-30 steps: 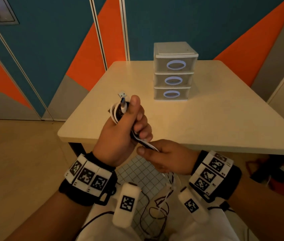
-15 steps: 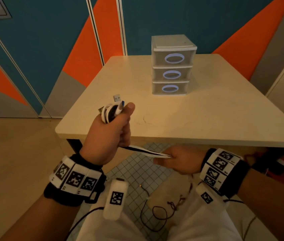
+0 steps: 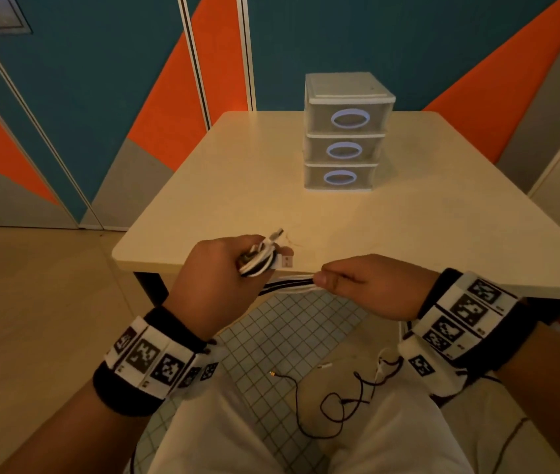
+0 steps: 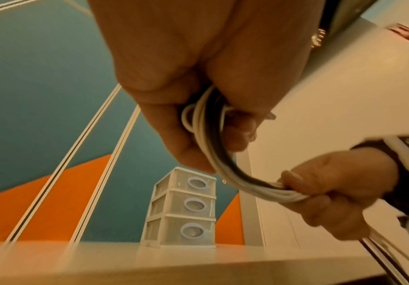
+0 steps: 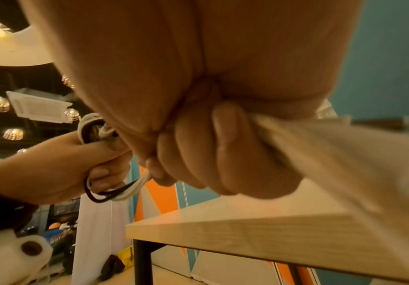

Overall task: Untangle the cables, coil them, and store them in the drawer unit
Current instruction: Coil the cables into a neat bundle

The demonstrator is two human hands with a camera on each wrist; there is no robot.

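At the near edge of a pale table [image 3: 408, 213], before a blue and orange wall, the left hand [image 3: 217, 278] gripped a coil of cables [image 3: 259, 260]; the strands ran level, left to right, to the right hand [image 3: 371, 285], which pinched them. Farther off, a drawer unit [image 3: 345, 131] stood upright, all drawers shut

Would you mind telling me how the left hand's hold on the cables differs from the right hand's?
The left hand grips the coiled bundle in its fist; the right hand pinches the straight run of cables between thumb and fingers. The left is above the table's near edge, the right just before it. Both hold the same cables.
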